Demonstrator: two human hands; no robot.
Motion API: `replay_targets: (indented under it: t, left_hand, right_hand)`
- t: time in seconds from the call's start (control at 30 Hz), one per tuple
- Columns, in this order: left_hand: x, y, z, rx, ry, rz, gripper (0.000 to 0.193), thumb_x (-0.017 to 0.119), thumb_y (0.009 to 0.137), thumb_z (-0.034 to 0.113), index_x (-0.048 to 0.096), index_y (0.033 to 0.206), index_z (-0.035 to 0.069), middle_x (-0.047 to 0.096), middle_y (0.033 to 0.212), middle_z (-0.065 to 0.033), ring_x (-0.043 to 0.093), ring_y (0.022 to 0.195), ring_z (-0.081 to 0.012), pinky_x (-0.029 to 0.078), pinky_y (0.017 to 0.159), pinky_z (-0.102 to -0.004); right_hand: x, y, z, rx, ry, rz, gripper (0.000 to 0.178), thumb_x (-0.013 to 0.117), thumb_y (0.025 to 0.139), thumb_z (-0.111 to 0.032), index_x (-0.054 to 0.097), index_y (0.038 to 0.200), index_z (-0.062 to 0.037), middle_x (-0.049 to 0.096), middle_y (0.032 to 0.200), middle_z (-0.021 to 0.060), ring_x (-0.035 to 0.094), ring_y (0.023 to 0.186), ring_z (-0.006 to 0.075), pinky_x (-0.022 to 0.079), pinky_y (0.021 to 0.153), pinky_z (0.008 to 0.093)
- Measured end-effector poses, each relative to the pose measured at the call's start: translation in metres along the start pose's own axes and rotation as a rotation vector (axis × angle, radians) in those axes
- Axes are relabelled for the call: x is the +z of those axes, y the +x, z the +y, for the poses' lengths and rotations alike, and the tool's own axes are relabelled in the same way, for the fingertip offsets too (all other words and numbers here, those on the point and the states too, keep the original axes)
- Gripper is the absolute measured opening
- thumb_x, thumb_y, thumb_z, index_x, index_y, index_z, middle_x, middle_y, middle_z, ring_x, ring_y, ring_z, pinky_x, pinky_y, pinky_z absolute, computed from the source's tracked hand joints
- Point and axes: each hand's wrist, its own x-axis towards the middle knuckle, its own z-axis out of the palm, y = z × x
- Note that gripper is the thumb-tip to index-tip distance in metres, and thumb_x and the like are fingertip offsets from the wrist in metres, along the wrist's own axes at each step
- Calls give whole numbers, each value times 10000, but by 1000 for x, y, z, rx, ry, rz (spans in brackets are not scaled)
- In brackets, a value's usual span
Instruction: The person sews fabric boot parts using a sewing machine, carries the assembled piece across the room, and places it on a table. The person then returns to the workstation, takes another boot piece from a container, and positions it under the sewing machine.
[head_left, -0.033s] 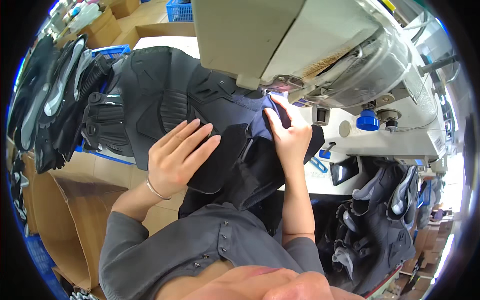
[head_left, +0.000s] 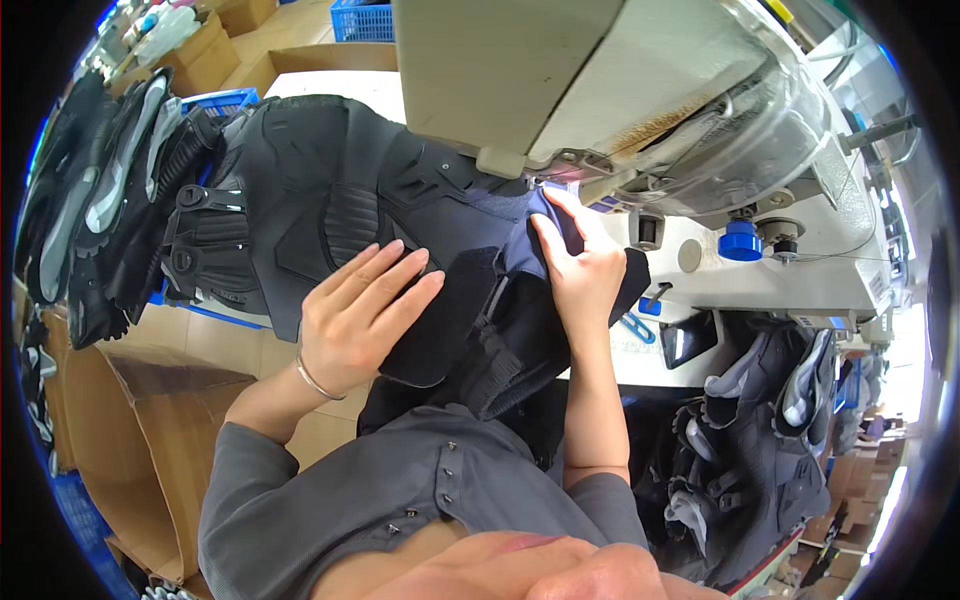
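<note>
A large black boot upper (head_left: 290, 190) with moulded panels and a ribbed section lies across the sewing machine's table. Its dark blue lining (head_left: 523, 252) and loose black flaps drape toward my lap. My left hand (head_left: 350, 320) rests flat on the near side of the piece, fingers stretched out and slightly apart. Close to the needle area, my right hand (head_left: 585, 260) pinches the edge of the blue lining between thumb and fingers. The sewing machine (head_left: 680, 130) stands over that edge; its head hides where the needle meets the material.
More black and grey boot uppers are piled at the left (head_left: 120, 200) and lower right (head_left: 750, 440). An open cardboard box (head_left: 160, 440) stands at lower left. On the machine table are a blue knob (head_left: 740, 241), a blue-handled tool (head_left: 637, 328) and a dark phone-like slab (head_left: 690, 342).
</note>
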Motion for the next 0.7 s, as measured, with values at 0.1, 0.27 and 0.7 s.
replay_targets:
  t: [0.1,0.27,0.7]
  left_hand:
    - [5,-7,1,-46,-123,-4,320,632,689,146,679,974,8,680,997,-153,671,926,-309,544,820,-381]
    - [14,-12,-3,-28,-169,-14,351,601,698,125,652,1008,-31,666,1020,-176,666,946,-311,542,825,-381]
    - [4,-7,-3,39,-192,-119,354,558,729,81,616,1055,-47,633,1075,-174,628,1022,-322,515,894,-412]
  right_hand:
    - [-2,-1,-9,15,0,24,272,711,789,-161,693,1031,-39,697,982,135,671,906,242,489,821,300]
    - [-6,5,-11,11,-46,-4,271,706,781,-137,695,1037,-50,695,994,116,645,926,237,470,846,305]
    - [-3,6,2,-47,51,12,244,702,779,-78,702,1014,-11,709,953,128,669,871,196,487,813,275]
